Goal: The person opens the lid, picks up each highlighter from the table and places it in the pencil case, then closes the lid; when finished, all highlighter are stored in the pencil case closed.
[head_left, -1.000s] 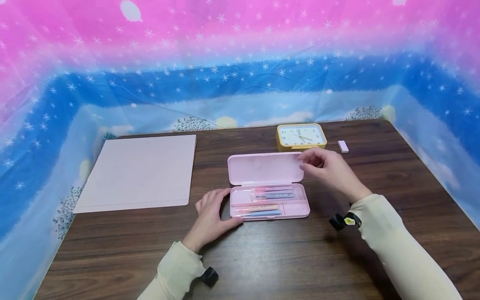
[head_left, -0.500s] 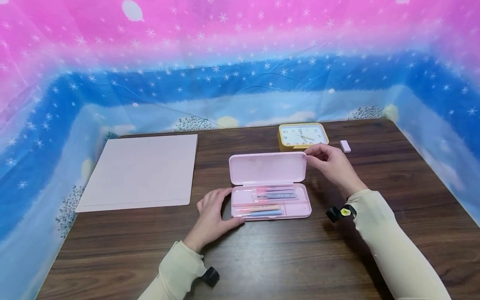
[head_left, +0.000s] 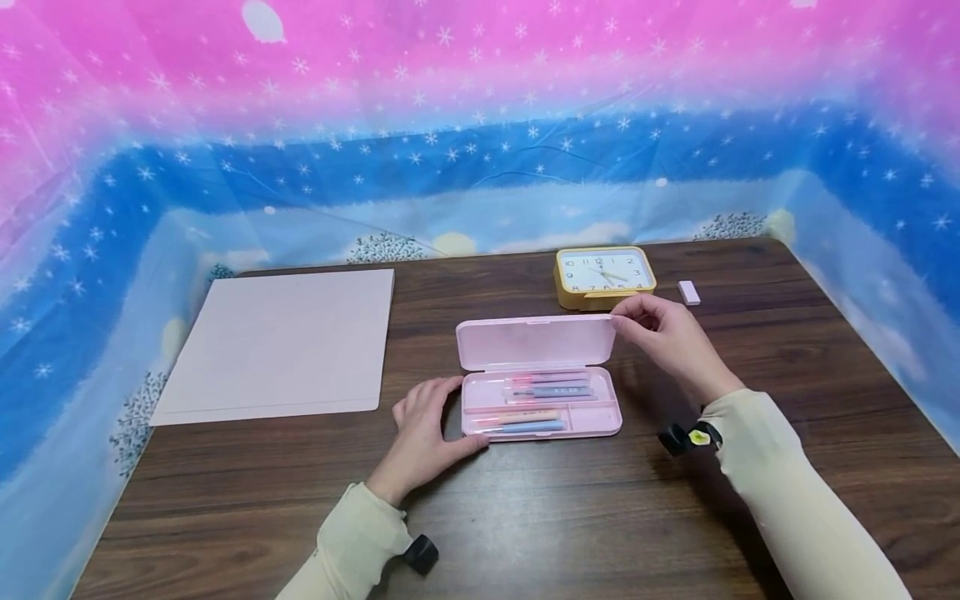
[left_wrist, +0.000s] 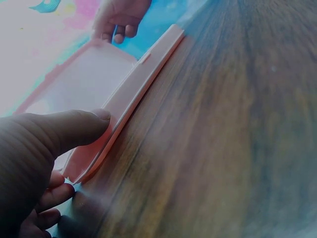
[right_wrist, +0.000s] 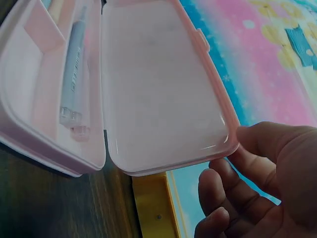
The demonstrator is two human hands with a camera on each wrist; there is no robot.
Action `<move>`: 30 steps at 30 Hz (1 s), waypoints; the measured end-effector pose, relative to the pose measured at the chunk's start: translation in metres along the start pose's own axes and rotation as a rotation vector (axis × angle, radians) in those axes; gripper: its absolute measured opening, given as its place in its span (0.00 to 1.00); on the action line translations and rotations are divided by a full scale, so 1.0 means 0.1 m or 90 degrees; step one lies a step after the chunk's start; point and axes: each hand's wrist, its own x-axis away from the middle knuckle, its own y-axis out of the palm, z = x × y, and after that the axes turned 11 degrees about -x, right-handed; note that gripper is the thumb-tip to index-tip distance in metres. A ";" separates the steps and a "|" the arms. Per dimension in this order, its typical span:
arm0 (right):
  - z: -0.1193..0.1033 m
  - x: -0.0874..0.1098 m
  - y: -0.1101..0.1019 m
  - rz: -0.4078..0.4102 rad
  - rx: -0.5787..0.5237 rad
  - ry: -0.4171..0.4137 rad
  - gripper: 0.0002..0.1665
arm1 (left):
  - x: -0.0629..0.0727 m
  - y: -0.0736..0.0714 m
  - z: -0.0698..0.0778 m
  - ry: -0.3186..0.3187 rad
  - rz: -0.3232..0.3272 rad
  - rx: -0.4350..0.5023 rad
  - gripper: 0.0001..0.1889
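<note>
A pink pencil case (head_left: 592, 418) lies with its lid (head_left: 532, 343) raised on the hinge. Several pens (head_left: 555, 390) rest in its long compartments, seen also as pens (right_wrist: 74, 74) in the right wrist view. My left hand (head_left: 422, 435) holds the near left corner, the thumb (left_wrist: 81, 130) on the front rim and the fingers round the left side. With thumb and forefinger, my right hand (head_left: 671, 343) pinches the lid's upper right corner; its other fingers (right_wrist: 213, 191) are loosely curled below, touching nothing visible.
Behind the lid stands a yellow alarm clock (head_left: 606, 271), close to my right hand. A small white and pink block (head_left: 688, 292) lies right of it. A large pale pink board or folder (head_left: 281, 346) covers the left of the wooden table (head_left: 525, 525). Patterned cloth hangs behind.
The right fingers have moved onto the lid's corner. Its upper edge has come down slightly towards me, showing more of the clock's front. My left hand stays at the case's corner.
</note>
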 end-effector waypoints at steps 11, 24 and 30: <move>0.07 0.29 -0.08 -0.099 0.068 -0.051 0.12 | 0.00 0.01 0.00 0.013 0.020 -0.010 0.46; 0.29 0.42 -0.03 -0.263 0.104 -0.059 0.41 | 0.01 -0.01 0.00 -0.005 -0.029 0.004 0.54; 0.33 0.41 0.02 -0.254 0.118 -0.058 0.45 | 0.01 -0.01 0.00 -0.003 -0.006 0.014 0.46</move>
